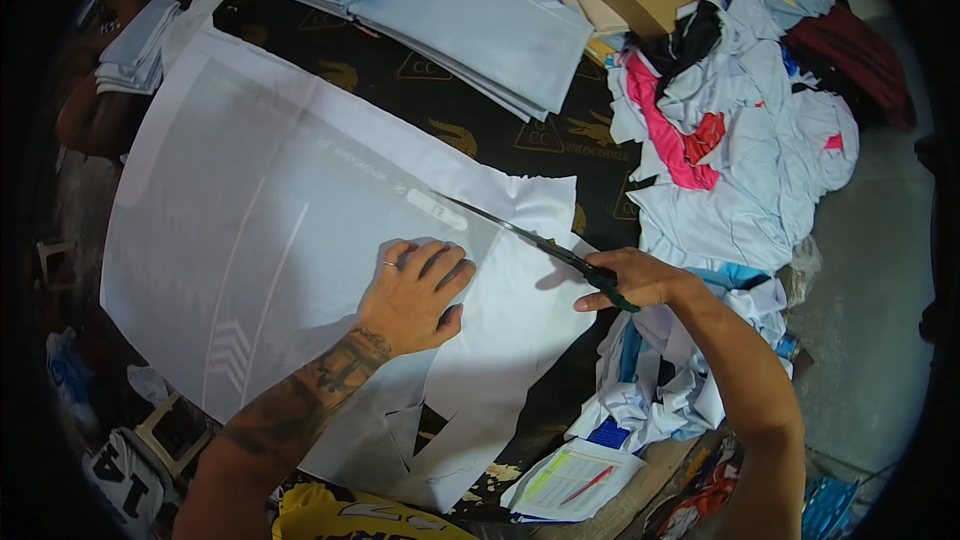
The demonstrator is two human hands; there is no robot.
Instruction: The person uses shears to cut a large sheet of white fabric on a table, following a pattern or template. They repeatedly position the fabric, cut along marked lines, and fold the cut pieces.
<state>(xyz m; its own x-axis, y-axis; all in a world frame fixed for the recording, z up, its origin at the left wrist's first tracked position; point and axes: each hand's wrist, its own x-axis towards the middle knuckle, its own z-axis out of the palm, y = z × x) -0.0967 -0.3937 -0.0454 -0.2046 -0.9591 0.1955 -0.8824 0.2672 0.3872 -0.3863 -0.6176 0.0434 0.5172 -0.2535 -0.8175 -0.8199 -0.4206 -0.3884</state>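
A large grey-and-white printed fabric piece (270,200) lies spread before me, with stripes and chevrons on its grey part. My left hand (420,290) rests on it, fingers spread and slightly bent, a ring on one of them. My right hand (640,278) is closed round the dark handles of long scissors (545,243). Their blades point up and left, across the white border beside the grey print. Right of my left hand the white fabric (510,310) is creased. Whether the blades are parted is hard to make out.
Folded light-blue fabric stacks (480,30) stand at the far side of the black, gold-patterned table (330,55). White and coloured scraps (730,170) are heaped along the right. Near the front lies a paper (575,480) with a red pen (588,485). Another person's arm (90,120) shows at far left.
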